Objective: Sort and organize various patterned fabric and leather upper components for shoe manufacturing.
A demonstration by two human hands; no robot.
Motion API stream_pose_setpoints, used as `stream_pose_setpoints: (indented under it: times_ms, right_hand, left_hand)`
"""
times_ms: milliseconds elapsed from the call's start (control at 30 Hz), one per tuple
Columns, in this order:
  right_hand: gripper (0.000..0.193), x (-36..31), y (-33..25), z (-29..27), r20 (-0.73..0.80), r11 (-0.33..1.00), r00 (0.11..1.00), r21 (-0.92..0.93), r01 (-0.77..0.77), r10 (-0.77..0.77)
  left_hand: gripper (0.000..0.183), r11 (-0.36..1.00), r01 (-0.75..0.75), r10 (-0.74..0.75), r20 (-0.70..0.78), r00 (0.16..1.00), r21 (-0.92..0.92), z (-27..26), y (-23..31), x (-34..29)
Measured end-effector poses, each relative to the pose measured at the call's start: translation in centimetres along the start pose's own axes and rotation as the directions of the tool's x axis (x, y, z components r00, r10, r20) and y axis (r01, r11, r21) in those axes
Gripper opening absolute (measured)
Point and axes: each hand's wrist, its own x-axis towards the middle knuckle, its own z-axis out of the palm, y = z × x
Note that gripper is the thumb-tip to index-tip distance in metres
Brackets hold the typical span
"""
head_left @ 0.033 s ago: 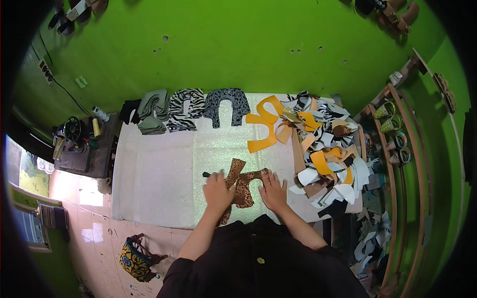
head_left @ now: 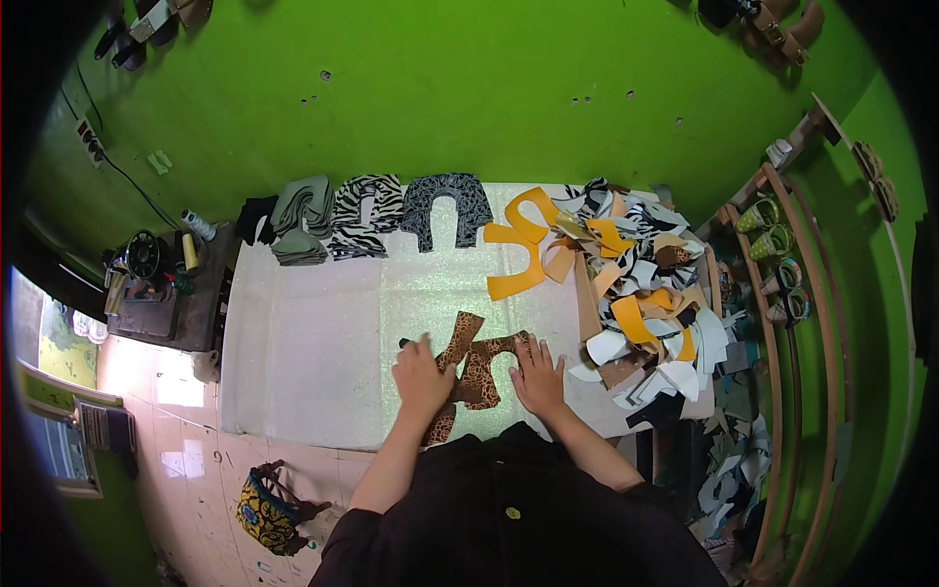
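Note:
Two brown leopard-patterned cut pieces lie side by side near the front edge of the table. My left hand (head_left: 423, 380) rests on the left piece (head_left: 463, 334), a curved one, with its fingers stretched out. A small dark thing (head_left: 404, 343) shows by its fingertips, too little of it to name. My right hand (head_left: 539, 378) lies flat with fingers spread, its fingertips on the upper arm of the right piece (head_left: 480, 378). Part of each piece is hidden under my hands.
Along the table's back edge stand stacks of grey-green pieces (head_left: 302, 203), zebra-striped pieces (head_left: 368, 203) and a black-and-grey U-shaped piece (head_left: 446, 199). Yellow pieces (head_left: 514, 285) lie beside a heaped box of scraps (head_left: 641, 313) on the right. A sewing machine (head_left: 145, 256) stands left.
My left hand has slid slightly left and toward me, showing more of the left leopard-patterned piece. My right hand has stayed in place.

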Motion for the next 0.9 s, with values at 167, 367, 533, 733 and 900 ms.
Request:
stream_pose_setpoints:
  times_ms: [167,367,533,733,900]
  right_hand:
    - [0.056,0.1,-0.1,-0.1,0.012,0.999,1.000,0.030,-0.029,0.029]
    - [0.051,0.5,-2.3,-2.3,-0.125,0.977,0.991,0.212,-0.013,0.040]
    - [0.046,1.2,-5.2,-5.4,-0.269,0.919,0.961,0.362,0.158,-0.059]
    - [0.056,0.7,-9.4,-10.9,-0.502,0.850,0.823,0.280,0.445,-0.266]
    - [0.049,-0.3,-12.1,-14.4,-0.544,0.824,0.738,0.140,0.549,-0.399]
  left_hand:
    - [0.078,0.932,0.356,-0.328,0.260,0.908,-0.065,-0.1,-3.7,-0.3]
    - [0.059,0.779,0.415,-0.363,0.201,0.910,-0.470,-0.1,-5.9,-0.2]
    - [0.059,0.554,0.162,-0.259,0.016,0.966,-0.817,-3.4,-5.6,1.3]
    - [0.056,0.735,-0.174,-0.041,-0.299,0.953,-0.655,-9.5,-1.2,1.4]
    - [0.057,0.654,-0.296,0.166,-0.250,0.954,-0.696,-11.0,1.1,0.7]
